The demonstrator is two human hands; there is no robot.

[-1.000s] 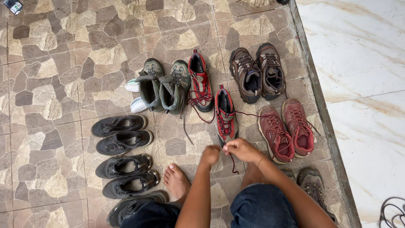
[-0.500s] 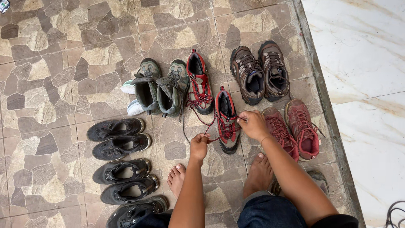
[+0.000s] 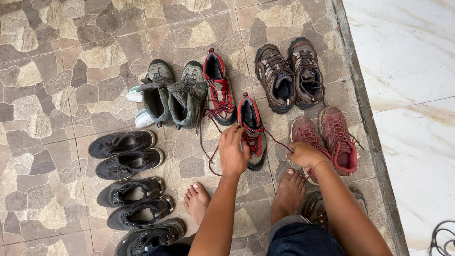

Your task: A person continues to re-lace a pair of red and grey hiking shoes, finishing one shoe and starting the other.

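Red and black, the near shoe (image 3: 251,132) stands on the stone floor (image 3: 57,71), just before the two bare feet (image 3: 289,194) and behind its partner shoe (image 3: 218,87). The left hand (image 3: 233,151) rests on its side by the tongue, fingers curled on the laces (image 3: 265,135). The right hand (image 3: 305,154) is closed around a lace end, drawn to the side. The shoe looks stiff and rather heavy; the laces are thin and soft, best pinched near the eyelets. Pink shoes (image 3: 332,140) lie just beside.
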